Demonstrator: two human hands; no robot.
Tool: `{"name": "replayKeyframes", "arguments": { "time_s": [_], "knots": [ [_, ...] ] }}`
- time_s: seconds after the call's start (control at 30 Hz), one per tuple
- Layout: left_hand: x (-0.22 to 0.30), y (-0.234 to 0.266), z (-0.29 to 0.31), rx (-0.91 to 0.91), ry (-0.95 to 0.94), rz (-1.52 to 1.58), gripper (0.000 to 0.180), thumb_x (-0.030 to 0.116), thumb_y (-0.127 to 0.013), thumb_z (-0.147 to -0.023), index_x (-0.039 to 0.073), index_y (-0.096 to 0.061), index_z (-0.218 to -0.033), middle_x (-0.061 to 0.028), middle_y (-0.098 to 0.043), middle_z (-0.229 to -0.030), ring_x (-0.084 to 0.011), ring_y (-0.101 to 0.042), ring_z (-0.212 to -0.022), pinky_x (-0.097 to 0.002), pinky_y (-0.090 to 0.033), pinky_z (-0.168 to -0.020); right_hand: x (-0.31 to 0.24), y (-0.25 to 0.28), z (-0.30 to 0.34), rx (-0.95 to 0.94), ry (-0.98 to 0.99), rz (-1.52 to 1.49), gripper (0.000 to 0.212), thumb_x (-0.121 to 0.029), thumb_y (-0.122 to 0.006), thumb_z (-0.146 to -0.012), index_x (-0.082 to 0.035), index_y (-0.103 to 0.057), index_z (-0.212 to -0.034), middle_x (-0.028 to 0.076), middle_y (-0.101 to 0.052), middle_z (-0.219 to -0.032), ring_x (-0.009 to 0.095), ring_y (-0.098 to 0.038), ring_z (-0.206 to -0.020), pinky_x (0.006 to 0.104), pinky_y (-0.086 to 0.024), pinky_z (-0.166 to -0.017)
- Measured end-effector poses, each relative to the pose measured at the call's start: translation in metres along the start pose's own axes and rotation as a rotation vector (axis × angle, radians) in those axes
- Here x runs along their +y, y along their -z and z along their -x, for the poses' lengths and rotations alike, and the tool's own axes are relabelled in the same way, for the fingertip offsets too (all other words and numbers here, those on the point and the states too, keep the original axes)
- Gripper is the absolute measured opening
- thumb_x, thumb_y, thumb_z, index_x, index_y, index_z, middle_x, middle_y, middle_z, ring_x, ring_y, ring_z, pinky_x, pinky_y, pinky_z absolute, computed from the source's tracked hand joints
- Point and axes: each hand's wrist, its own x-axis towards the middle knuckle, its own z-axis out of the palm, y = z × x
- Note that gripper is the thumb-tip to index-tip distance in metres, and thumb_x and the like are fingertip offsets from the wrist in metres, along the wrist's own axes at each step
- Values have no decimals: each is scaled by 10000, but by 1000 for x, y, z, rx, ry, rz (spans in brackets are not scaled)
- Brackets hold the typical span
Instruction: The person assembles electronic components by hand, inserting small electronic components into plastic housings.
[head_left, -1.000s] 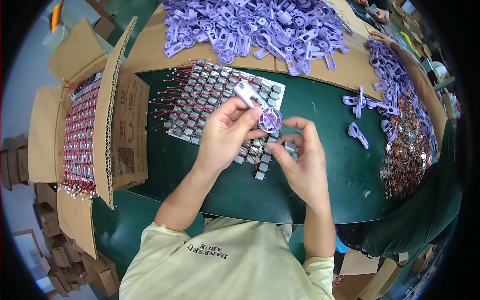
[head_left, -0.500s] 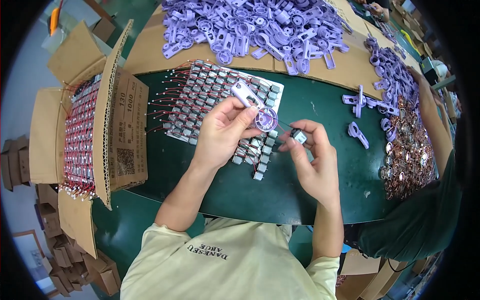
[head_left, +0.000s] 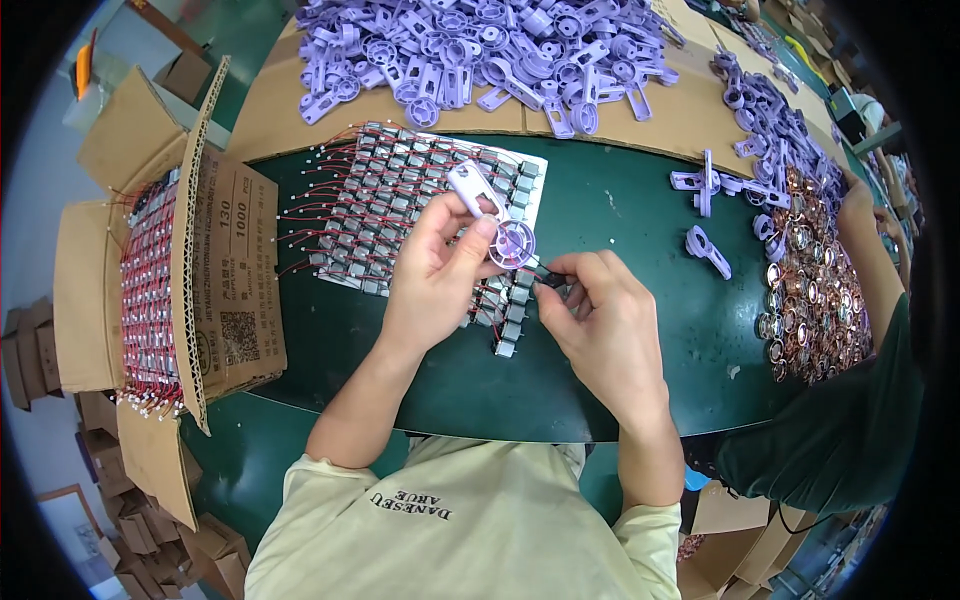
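Note:
My left hand (head_left: 432,275) is closed on a purple plastic part (head_left: 513,245), a round spoked cup with a slotted handle that tilts up and left. Close to the cup's right edge, my right hand (head_left: 608,325) pinches a small motor (head_left: 550,280); dark and metal bits of it show, and the fingers hide the rest. Whether the motor touches the cup I cannot tell. Beneath and behind my hands, rows of small motors (head_left: 400,190) with red wires and white plugs lie on a white sheet. A shorter group of motors (head_left: 507,330) lies by my left hand.
An open cardboard box (head_left: 240,270) at the left holds more wired motors. Purple parts are heaped on cardboard (head_left: 300,130) at the back. Single purple parts (head_left: 707,250) and a pile of copper-coloured rings (head_left: 810,300) lie at the right, beside another person's arm (head_left: 875,245).
My right hand has moved left with the motor, up to the purple cup, and its fingers now cover most of the motor. My left hand keeps its hold. The whole view has shifted slightly.

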Motion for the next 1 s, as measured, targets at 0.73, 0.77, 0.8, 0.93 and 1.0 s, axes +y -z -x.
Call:
{"name": "replayKeyframes", "arguments": {
  "time_s": [0.73, 0.77, 0.8, 0.93, 1.0],
  "knots": [
    [4, -3, 2, -166, 131, 278, 447, 77, -517, -983, 25, -364, -1399, -123, -520, -1264, -185, -566, -1140, -352, -503, -968, -2, -8, 6, 235, 47, -147, 215, -40, -733, -790, -18, -649, -987, 93, -581, -803, 163, -570, -555, 296, -480, -514],
    [1, -3, 2, -166, 132, 278, 447, 77, -517, -983, 25, -364, -1399, -123, -520, -1264, -185, -566, -1140, -352, -503, -968, -1, -9, 6, 235, 46, -147, 215, -40, -733, -790, -18, -649, -987, 93, -581, -803, 163, -570, -555, 296, -480, -514],
    [-1, -2, 1, -153, 144, 277, 436, 75, -525, -979, 24, -381, -1388, -121, -522, -1261, -182, -571, -1130, -349, -507, -962, -1, -10, 5, 275, 31, -132, 216, -47, -732, -795, -19, -651, -993, 92, -582, -810, 160, -568, -558, 297, -481, -516],
    [-3, -2, 1, -97, 175, 308, 408, 80, -548, -970, 13, -423, -1352, -111, -527, -1250, -171, -588, -1092, -339, -517, -944, -8, -6, 6, 293, -24, 17, 240, -74, -731, -806, -27, -655, -1029, 90, -589, -828, 149, -575, -581, 295, -488, -525],
    [-4, -3, 1, -121, 172, 305, 409, 81, -558, -965, 7, -425, -1345, -109, -529, -1242, -171, -591, -1084, -337, -521, -936, -3, -8, 10, 218, 79, -45, 280, -81, -729, -806, -38, -651, -1072, 88, -586, -829, 149, -575, -590, 299, -488, -525]
  ]
}}
